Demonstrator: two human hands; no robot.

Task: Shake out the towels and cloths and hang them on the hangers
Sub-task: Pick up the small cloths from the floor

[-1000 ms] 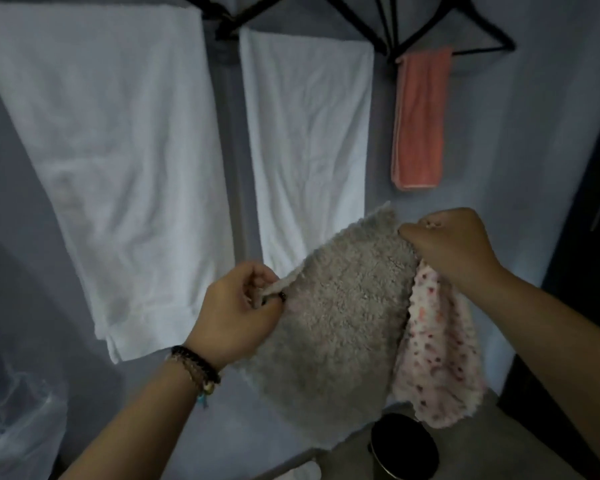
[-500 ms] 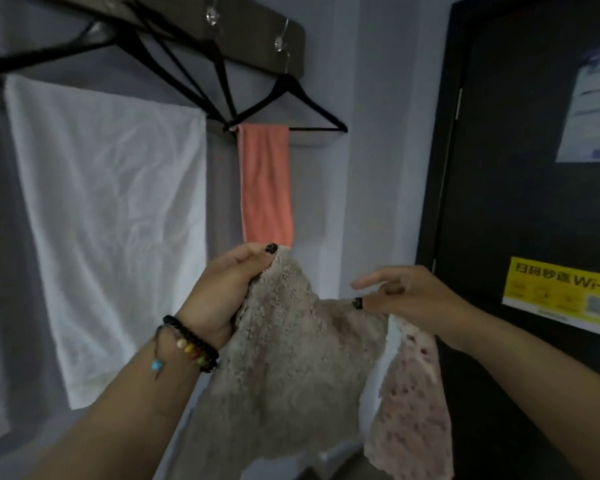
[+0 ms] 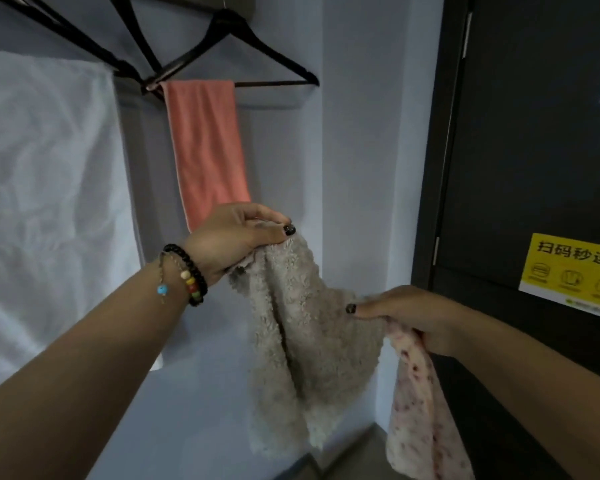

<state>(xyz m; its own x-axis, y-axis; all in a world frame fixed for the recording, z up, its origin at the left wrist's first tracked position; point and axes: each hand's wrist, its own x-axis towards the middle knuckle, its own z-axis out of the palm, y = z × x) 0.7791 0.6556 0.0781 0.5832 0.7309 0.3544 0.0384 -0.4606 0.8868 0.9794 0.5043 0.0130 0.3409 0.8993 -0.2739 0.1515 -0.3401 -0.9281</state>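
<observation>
A fluffy grey cloth hangs between my hands. My left hand pinches its upper corner, raised below the black hanger. My right hand sits lower and to the right; its thumb lies along the grey cloth's other edge, and its fingers grip a white cloth with pink spots that dangles beneath it. A salmon cloth is draped over the left part of the hanger's bar; the bar's right part is bare.
A white towel hangs on another hanger at the left. More black hangers crowd the rail at top left. A dark door with a yellow sticker stands close on the right. The wall lies straight ahead.
My view has turned right and closer to the hanger with the salmon cloth. My left hand has risen with the grey cloth's corner; my right hand has dropped lower, its fingers now down on the cloths.
</observation>
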